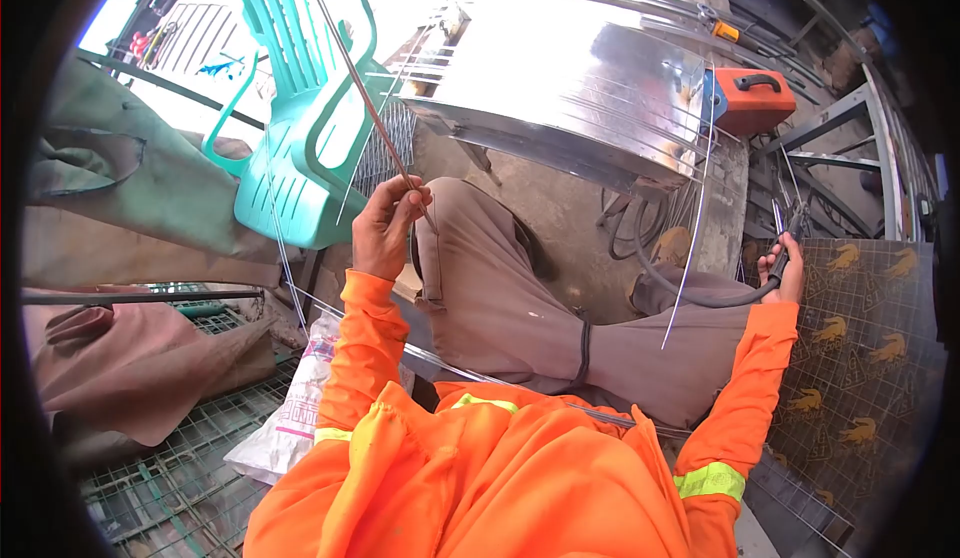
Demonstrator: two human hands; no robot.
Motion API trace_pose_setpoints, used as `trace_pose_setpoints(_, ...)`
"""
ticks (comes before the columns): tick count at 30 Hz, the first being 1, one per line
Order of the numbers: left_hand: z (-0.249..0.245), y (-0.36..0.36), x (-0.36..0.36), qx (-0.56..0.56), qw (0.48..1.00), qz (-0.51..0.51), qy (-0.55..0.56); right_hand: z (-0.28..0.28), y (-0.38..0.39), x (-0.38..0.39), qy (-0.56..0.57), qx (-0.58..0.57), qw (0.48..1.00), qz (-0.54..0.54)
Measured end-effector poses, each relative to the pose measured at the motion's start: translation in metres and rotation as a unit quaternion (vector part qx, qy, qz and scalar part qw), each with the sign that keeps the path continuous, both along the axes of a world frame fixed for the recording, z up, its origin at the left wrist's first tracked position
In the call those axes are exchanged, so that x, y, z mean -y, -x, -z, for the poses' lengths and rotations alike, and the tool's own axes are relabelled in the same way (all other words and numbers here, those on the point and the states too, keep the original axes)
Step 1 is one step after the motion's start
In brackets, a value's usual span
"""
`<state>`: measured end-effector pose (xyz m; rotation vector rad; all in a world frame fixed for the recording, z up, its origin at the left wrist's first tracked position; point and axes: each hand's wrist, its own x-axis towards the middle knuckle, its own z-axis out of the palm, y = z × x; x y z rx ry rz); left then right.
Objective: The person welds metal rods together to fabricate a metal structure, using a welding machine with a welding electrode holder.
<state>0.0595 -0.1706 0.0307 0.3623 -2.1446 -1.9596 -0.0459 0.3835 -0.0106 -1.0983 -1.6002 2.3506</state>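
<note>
My left hand (392, 226) is closed in a pinch on a long, thin brown metal rod (362, 88). The rod slants up past the green chair, and its lower end pokes out below my fingers over my trouser leg. Off to the right, my right hand (786, 268) is wrapped round a black welding electrode holder (796, 224). A thick black cable (715, 301) curves away from it. Ahead of my knees stands a shiny sheet-metal table (570, 68) with several thin rods lying on it; one pale rod (694, 243) hangs over its front edge.
A green plastic chair (300, 148) stands at the left, by draped leather-like cloth (130, 198). Behind the table's right end sits an orange welding machine (755, 103). A printed brown board (850, 358) leans at the right. A white sack (295, 408) lies on green wire mesh (170, 498).
</note>
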Motion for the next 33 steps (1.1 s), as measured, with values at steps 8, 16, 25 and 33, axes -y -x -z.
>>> trace_pose_setpoints(8,0.001,-0.006,0.002,-0.011,1.000,-0.011,-0.009,0.002,0.002,-0.001,-0.004,0.000,1.000,-0.003)
trace_pose_setpoints(16,0.000,-0.002,-0.009,-0.007,1.000,-0.005,-0.023,0.002,0.001,0.001,-0.007,-0.002,1.000,-0.005)
trace_pose_setpoints(25,-0.051,-0.019,-0.056,0.085,0.972,0.134,-0.170,-0.001,-0.004,-0.001,0.013,-0.020,1.000,0.012)
trace_pose_setpoints(33,-0.023,-0.043,-0.125,0.261,0.887,0.247,-0.290,-0.002,-0.004,-0.001,0.018,-0.017,1.000,0.001)
